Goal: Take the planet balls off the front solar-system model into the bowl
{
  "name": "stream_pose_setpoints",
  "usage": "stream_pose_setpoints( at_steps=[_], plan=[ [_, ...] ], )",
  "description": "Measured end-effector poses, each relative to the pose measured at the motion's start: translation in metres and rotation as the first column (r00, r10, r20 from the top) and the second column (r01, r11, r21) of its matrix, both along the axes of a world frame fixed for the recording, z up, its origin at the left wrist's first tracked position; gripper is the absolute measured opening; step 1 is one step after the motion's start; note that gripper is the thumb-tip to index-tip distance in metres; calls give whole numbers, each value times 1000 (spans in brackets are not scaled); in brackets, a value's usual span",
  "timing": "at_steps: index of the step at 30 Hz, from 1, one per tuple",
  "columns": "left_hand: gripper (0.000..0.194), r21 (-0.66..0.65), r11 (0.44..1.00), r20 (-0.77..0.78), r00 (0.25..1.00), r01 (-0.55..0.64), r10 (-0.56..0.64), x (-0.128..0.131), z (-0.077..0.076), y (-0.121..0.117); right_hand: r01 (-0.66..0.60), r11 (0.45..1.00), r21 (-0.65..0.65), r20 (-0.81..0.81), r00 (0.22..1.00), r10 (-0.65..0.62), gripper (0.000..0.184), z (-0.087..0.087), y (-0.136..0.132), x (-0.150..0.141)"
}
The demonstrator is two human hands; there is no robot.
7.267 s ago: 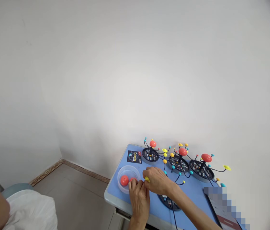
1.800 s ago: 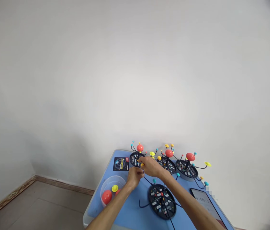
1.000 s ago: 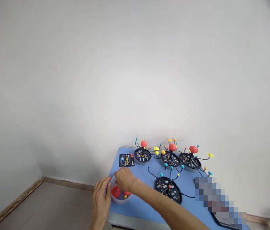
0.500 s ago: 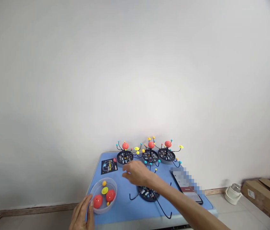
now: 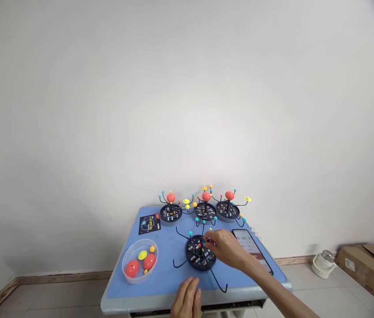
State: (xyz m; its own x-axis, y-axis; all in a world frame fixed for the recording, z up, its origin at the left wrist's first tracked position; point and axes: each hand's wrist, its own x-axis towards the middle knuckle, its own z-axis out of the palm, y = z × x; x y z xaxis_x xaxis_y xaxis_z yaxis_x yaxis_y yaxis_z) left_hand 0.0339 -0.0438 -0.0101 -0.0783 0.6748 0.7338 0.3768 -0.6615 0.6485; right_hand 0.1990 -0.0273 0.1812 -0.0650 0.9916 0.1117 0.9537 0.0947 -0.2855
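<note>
An unfinished solar system model (image 5: 200,260) stands near the table's front, its round black base printed with small pictures and its curved black rods spreading outward. My right hand (image 5: 223,247) is at the right side of its centre, thumb and fingertips pinched together among the rods; whatever lies between them is hidden. A small blue ball (image 5: 190,232) and a small red ball (image 5: 199,245) show on this model. My left hand (image 5: 187,299) rests at the table's front edge below the base, fingers stretched out and holding nothing.
A clear round tub (image 5: 124,265) at left holds red half-shells, a yellow disc and orange balls. Three models with red centres (image 5: 170,198) line the back by the wall. A dark printed card (image 5: 149,224) lies at back left; a phone (image 5: 255,254) at right shows a timer.
My left hand has left the tub's rim and moved right to the table's front edge. My right hand has moved right and down to the model's centre. An orange ball shifted inside the tub.
</note>
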Motion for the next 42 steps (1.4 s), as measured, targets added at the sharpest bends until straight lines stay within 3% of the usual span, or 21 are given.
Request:
stream_pose_setpoints(
  at_steps=[4,8,14,20,31,37,42],
  plan=[
    [39,-195,973,45,992,124,-117,18,16,15,15,999,49,34,999,-16,24,2,16,-17],
    [46,-351,928,145,986,124,-77,28,28,39,15,998,54,149,989,-23,25,10,36,-32],
    [45,-391,916,230,973,89,3,39,53,72,5,999,-32,273,962,4,28,15,49,-52],
    [36,-401,909,220,975,116,-27,44,76,83,3,998,-63,291,957,16,29,17,49,-55],
    [26,-372,925,164,986,79,-18,44,79,85,-142,983,-113,288,943,169,29,13,54,-43],
    [23,-405,910,145,989,83,-26,44,74,85,-95,987,-127,328,935,132,25,13,54,-45],
    [26,-440,894,97,994,83,-44,43,73,85,-157,977,-147,351,915,200,28,11,54,-48]
  ],
)
